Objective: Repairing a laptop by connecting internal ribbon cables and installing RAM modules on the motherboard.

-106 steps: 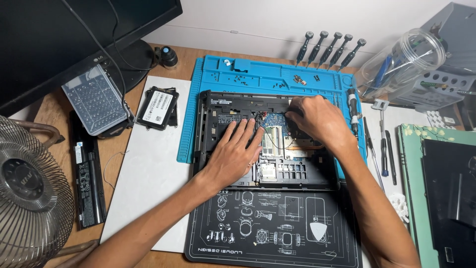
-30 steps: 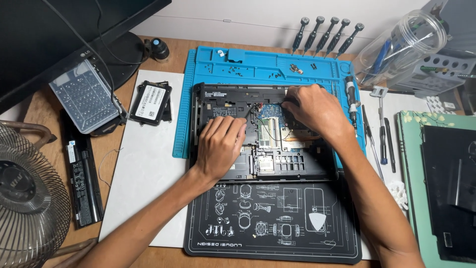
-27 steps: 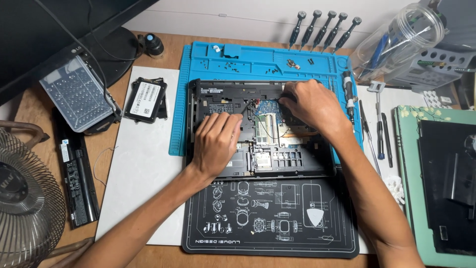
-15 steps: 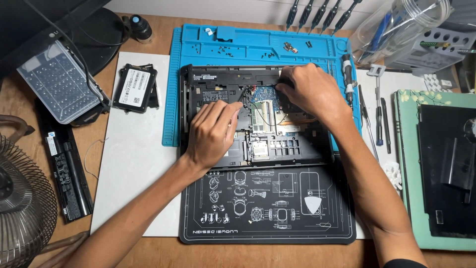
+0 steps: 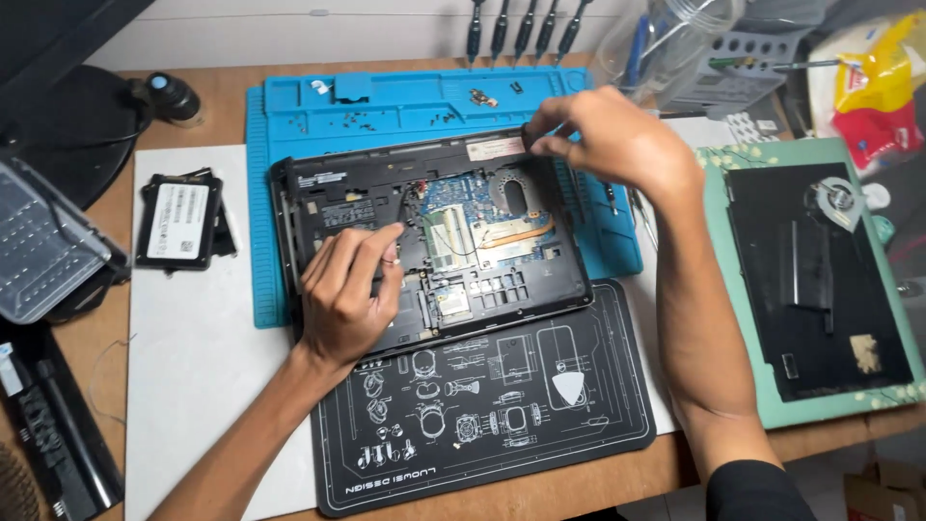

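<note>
place: repair workbench | signs: opened laptop, screwdrivers, blue mat

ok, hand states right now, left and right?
Left hand: curled, fingertips resting on the opened laptop, holding nothing.
Right hand: pinching at the laptop's top edge; contents unclear.

The opened laptop has a black shell and a blue board with copper-coloured pipes. Under it lies a bright blue mat and a black mat with white line drawings. The counter is brown wood. The tray at the right is pale green.
</note>
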